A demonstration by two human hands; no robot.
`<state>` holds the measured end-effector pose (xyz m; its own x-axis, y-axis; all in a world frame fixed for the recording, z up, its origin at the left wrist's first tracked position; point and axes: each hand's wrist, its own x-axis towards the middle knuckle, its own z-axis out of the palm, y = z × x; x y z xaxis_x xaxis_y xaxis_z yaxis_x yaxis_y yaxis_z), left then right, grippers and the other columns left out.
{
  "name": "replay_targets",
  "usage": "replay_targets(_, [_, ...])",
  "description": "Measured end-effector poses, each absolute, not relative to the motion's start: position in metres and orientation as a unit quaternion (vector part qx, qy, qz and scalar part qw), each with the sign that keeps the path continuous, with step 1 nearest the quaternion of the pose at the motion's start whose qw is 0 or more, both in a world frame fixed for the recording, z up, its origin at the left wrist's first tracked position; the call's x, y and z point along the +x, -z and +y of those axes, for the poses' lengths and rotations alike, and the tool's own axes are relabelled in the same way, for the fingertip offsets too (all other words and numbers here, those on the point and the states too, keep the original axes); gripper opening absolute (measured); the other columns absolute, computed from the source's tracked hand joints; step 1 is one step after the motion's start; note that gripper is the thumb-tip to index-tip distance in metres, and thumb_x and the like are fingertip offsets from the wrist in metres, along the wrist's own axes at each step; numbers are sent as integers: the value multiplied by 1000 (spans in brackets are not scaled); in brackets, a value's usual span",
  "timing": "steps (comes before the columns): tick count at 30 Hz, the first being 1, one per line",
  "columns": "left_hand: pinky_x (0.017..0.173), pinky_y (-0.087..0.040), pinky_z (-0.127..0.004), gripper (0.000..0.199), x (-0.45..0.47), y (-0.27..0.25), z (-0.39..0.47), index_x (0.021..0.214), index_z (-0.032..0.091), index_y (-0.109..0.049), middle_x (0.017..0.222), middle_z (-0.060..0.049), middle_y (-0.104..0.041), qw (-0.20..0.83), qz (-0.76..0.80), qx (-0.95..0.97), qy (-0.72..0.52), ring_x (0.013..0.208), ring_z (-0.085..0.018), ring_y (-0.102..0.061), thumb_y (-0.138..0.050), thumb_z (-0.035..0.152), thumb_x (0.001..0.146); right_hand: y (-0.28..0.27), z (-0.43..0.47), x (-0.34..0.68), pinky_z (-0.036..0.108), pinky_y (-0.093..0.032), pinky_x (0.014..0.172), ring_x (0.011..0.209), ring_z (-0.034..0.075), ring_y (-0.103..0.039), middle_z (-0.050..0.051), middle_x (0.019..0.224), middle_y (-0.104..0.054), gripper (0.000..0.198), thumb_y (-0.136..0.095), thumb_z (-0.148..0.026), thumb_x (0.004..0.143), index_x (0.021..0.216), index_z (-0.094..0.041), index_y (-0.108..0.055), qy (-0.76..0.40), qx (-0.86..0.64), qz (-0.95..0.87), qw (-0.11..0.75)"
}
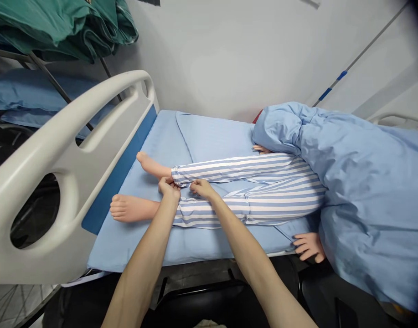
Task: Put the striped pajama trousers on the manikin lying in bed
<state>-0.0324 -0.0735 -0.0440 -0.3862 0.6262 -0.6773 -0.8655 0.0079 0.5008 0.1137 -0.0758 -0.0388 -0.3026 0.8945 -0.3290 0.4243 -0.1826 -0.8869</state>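
A manikin lies on a hospital bed in blue-and-white striped pyjama trousers [256, 191], its bare feet [126, 207] toward the footboard. My left hand [168, 187] pinches the hem of the far trouser leg at the ankle. My right hand [202, 187] grips the same striped cloth just to the right of it. A light blue quilt [362, 173] covers the manikin's upper body. One manikin hand [309, 246] sticks out at the near bed edge, another [261, 149] at the far side.
The white plastic footboard [58, 155] with blue panel stands at the left. A light blue sheet [209, 136] covers the mattress. Green cloth [65, 27] and a blue pillow [27, 98] sit on a rack behind. A white wall runs along the far side.
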Motion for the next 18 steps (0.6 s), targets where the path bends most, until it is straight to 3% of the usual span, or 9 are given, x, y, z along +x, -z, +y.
replay_targets(10, [61, -43, -24, 13, -30, 35, -79, 77, 22, -40, 77, -1, -48, 548, 442, -169, -689, 65, -13, -51, -51, 26, 73, 27, -81, 113, 18, -44, 60, 64, 9, -60, 0, 73, -64, 3, -59, -18, 80, 79, -16, -60, -540, -550, -605, 200])
replay_targets(18, [57, -42, -24, 11, -30, 35, -83, 78, 21, -44, 75, -1, -51, 554, 410, -177, -703, 61, -13, -52, -48, 31, 78, 16, -89, 97, 28, -51, 83, 87, 17, -67, 4, 96, -72, 24, -60, -14, 81, 104, -17, -63, -295, -506, -785, 203])
